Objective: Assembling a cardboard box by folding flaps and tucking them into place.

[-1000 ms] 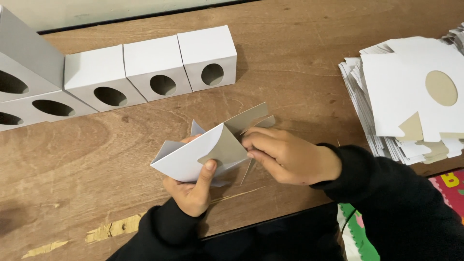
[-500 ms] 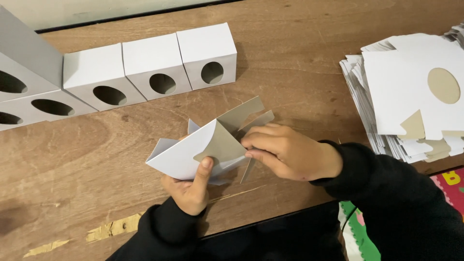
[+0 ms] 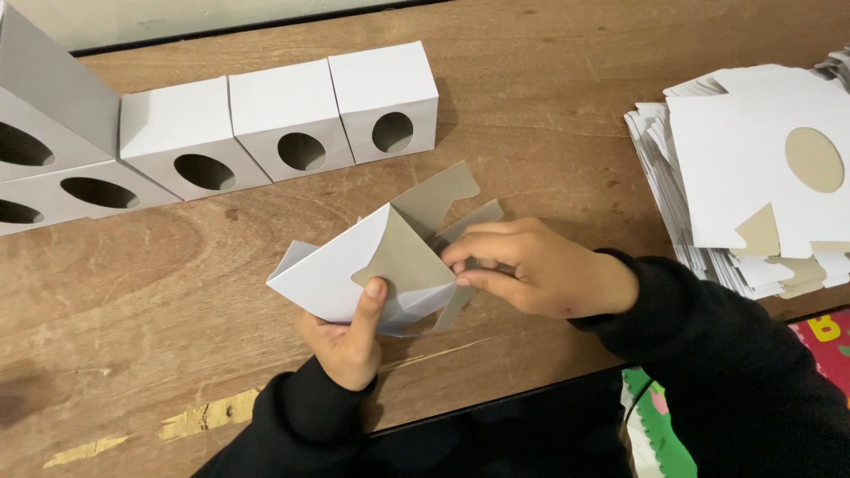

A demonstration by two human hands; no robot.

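Note:
I hold a half-folded white cardboard box point(image 3: 332, 270) over the wooden table, its grey-brown inner flaps sticking up toward the far side. My left hand point(image 3: 347, 341) grips it from below, thumb pressed on a grey flap. My right hand point(image 3: 531, 265) pinches a flap at the box's right side with fingertips together. Both sleeves are black.
A row of finished white cube boxes point(image 3: 283, 119) with oval holes lines the far left of the table point(image 3: 549, 115). A stack of flat white box blanks point(image 3: 753, 177) lies at the right edge. A colourful mat point(image 3: 823, 332) shows below the table edge.
The box has tilted slightly and its flaps have spread wider; my right fingers have shifted along the flap. Both hands stay in the same place.

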